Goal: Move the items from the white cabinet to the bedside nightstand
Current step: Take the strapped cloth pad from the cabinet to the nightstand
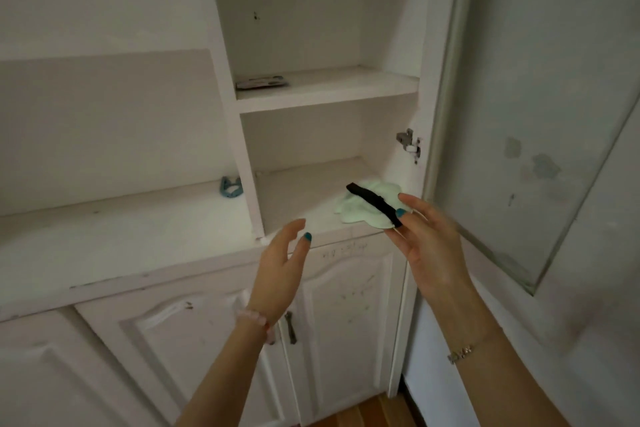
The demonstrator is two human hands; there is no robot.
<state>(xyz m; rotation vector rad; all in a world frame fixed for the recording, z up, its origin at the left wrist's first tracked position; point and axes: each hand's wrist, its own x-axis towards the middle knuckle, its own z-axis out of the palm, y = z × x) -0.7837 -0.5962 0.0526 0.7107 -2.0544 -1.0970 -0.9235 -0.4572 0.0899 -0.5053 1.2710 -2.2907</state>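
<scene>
Pinching the green strapped pad [367, 210] at the shelf's [304, 191] edge is the right hand [429, 246], left hand [280, 263] open nearby.

Pale green flower-shaped pad [360, 210] (black strap [372, 199] across) over shelf [304, 191] front

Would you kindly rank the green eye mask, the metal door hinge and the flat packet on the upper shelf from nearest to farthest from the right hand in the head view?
1. Green eye mask: pinched by the right hand itself.
2. Metal hinge: just above, on the right.
3. Flat packet: left end of the upper shelf.
</scene>
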